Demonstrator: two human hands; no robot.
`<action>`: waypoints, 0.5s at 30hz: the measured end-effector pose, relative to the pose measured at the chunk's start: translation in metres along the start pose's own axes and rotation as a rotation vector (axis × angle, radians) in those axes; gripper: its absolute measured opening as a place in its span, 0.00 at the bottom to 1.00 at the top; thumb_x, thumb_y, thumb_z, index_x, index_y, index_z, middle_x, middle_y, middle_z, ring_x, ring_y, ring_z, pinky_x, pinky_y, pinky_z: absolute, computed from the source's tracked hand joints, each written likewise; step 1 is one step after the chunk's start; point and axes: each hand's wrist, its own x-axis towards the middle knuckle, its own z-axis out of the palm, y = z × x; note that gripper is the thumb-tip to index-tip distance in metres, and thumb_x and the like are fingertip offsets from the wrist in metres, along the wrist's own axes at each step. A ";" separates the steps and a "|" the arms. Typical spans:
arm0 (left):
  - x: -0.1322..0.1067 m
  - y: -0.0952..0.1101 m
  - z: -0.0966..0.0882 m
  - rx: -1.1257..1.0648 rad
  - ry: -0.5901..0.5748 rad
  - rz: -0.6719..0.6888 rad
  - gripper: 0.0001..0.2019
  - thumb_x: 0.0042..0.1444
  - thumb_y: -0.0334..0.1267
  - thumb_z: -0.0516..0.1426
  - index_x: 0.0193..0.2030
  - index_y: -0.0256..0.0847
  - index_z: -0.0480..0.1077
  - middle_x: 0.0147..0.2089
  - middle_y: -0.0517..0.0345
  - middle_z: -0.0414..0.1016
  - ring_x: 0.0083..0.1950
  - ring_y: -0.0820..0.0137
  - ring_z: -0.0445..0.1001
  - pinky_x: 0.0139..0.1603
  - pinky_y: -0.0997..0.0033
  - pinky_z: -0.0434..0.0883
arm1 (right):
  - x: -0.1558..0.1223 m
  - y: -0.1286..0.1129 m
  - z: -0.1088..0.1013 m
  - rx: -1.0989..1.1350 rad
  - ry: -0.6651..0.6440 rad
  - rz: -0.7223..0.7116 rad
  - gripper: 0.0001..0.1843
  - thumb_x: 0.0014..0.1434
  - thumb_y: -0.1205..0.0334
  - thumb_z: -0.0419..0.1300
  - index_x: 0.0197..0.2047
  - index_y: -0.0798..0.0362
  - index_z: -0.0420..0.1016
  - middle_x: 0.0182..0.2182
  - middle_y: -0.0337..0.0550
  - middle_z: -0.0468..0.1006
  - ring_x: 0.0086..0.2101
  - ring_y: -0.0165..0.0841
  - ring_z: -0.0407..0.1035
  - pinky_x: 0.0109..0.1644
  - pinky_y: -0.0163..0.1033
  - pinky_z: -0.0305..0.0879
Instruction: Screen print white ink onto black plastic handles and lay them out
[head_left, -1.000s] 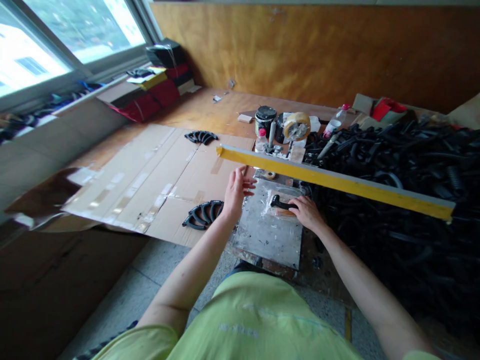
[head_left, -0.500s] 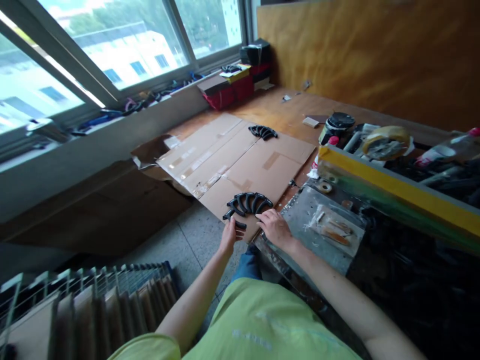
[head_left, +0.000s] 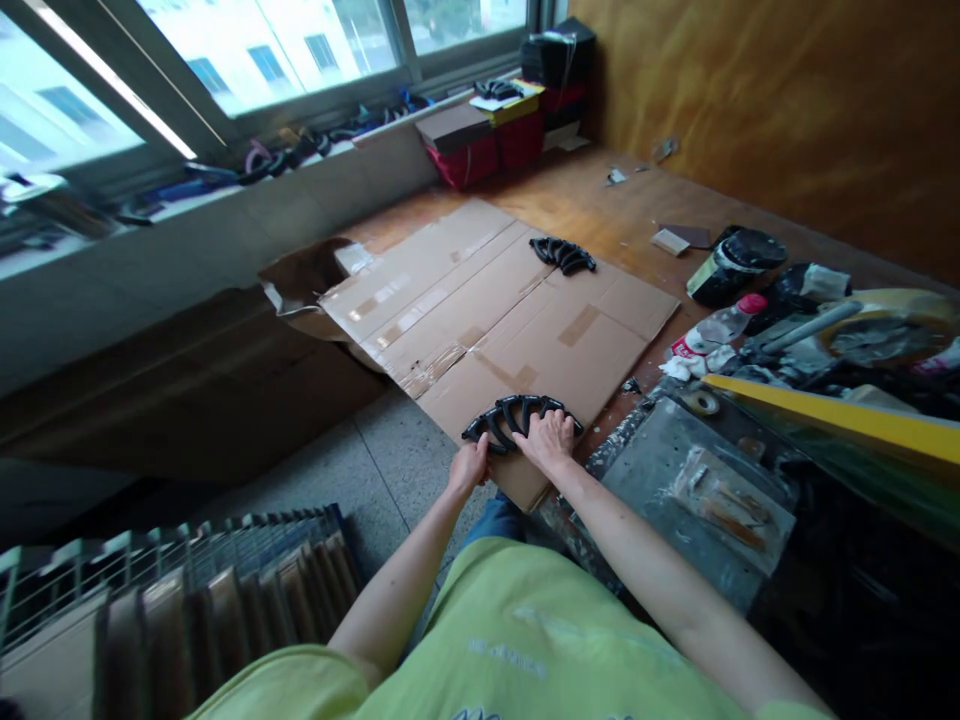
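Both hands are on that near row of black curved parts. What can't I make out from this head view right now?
- Near row of black curved parts: right hand covers its middle, left hand its end; count and grip unclear.
- Far stack of black parts: too small to count.
- Yellow bar and tape roll: motion-blurred, cut by the right edge.
- Black bottle: label unreadable.
- Windowsill clutter: too small.

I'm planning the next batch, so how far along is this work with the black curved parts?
Done, it seems: one small set of black curved parts lies at the cardboard sheet's far edge. In hand: both the left hand and right hand rest on a second fanned row at the near edge. Left: probably plenty, since most of the cardboard is bare.
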 end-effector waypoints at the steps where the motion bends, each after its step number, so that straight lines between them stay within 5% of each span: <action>1: 0.000 0.000 0.001 -0.014 -0.006 -0.007 0.30 0.63 0.58 0.40 0.23 0.38 0.67 0.19 0.50 0.74 0.17 0.69 0.70 0.21 0.72 0.68 | 0.001 0.000 0.000 -0.006 -0.001 -0.003 0.28 0.59 0.43 0.57 0.47 0.61 0.75 0.47 0.65 0.74 0.50 0.51 0.62 0.53 0.52 0.51; 10: -0.008 0.010 0.007 -0.137 -0.017 -0.064 0.28 0.64 0.57 0.40 0.32 0.36 0.68 0.29 0.46 0.79 0.24 0.69 0.76 0.23 0.73 0.72 | 0.024 0.022 -0.009 -0.020 -0.007 0.023 0.25 0.57 0.48 0.58 0.47 0.62 0.76 0.50 0.65 0.72 0.53 0.52 0.59 0.55 0.53 0.51; 15: -0.007 0.015 0.013 -0.104 -0.007 -0.063 0.29 0.64 0.56 0.39 0.32 0.36 0.69 0.31 0.45 0.80 0.26 0.67 0.78 0.26 0.71 0.74 | 0.015 0.018 -0.009 -0.030 -0.047 -0.055 0.25 0.58 0.49 0.58 0.46 0.63 0.77 0.50 0.65 0.72 0.54 0.52 0.59 0.55 0.52 0.51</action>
